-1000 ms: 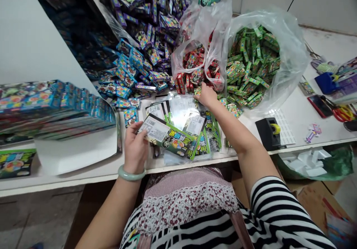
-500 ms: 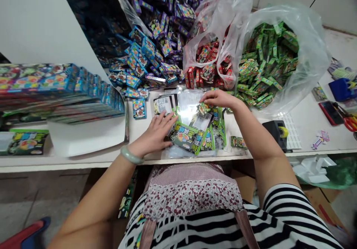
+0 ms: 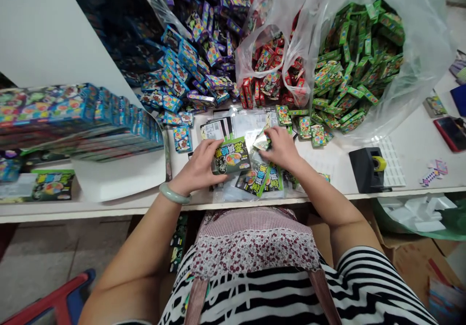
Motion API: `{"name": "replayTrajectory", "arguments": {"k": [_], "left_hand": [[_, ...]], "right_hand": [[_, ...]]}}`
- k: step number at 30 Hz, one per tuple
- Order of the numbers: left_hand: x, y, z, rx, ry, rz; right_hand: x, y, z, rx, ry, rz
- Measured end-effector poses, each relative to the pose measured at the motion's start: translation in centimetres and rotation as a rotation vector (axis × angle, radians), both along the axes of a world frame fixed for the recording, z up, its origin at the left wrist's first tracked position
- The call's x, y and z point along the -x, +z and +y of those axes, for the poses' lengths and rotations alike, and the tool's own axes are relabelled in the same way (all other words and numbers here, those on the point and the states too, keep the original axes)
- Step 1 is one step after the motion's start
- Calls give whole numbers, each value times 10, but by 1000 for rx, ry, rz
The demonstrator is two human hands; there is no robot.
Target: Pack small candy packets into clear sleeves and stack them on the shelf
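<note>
White tabletop [image 3: 109, 208], crowded; front edge runs across the lower middle of the view. Person seated at it, striped top and flowered apron.

Near front edge, centre: left hand [image 3: 198, 170], pale green bangle at the wrist, fingers closed around a green-and-black printed packet [image 3: 231, 155], held tilted just above the tabletop. Right hand [image 3: 282, 148] just beside it, fingertips pinched on a small green printed box [image 3: 262, 142] at the packet's right end. Cannot tell whether the box is partly inside the packet.

Under both hands: loose pile of clear plastic sleeves and green printed cards [image 3: 255, 182], lying flat, overlapping.

Right of the hands, near the front edge: black tape dispenser [image 3: 367, 170], standing apart from the pile.

Left side: stack of flat blue printed packs [image 3: 73, 121], resting on a curled white sheet.

Toward the back edge, left to right: heap of blue and purple small boxes [image 3: 189, 58]; clear plastic bag of red small boxes [image 3: 273, 73]; large clear plastic bag of green small boxes [image 3: 357, 63], a few spilled out at its mouth.

Far right edge: red phone [image 3: 451, 133], flat.
</note>
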State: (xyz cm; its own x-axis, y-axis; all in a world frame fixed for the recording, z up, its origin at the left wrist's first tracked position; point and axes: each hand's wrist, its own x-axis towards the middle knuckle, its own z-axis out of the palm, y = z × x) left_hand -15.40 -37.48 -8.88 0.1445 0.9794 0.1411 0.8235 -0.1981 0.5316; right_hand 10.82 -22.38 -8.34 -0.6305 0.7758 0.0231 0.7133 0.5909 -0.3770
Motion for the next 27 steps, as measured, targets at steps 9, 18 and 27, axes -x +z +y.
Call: {"name": "replayTrajectory", "arguments": {"k": [9,18,27], "left_hand": [[-3,-1,-7,-92,67,28],[-7,0,-12,-65,-3,16],[-19,-8,-15,-78,-76,-2]], "right_hand": [[-9,57,-14,-221,441,161],[-26,48,-12,-198,623,-2],[-30,60,-13,-49,709,-110]]}}
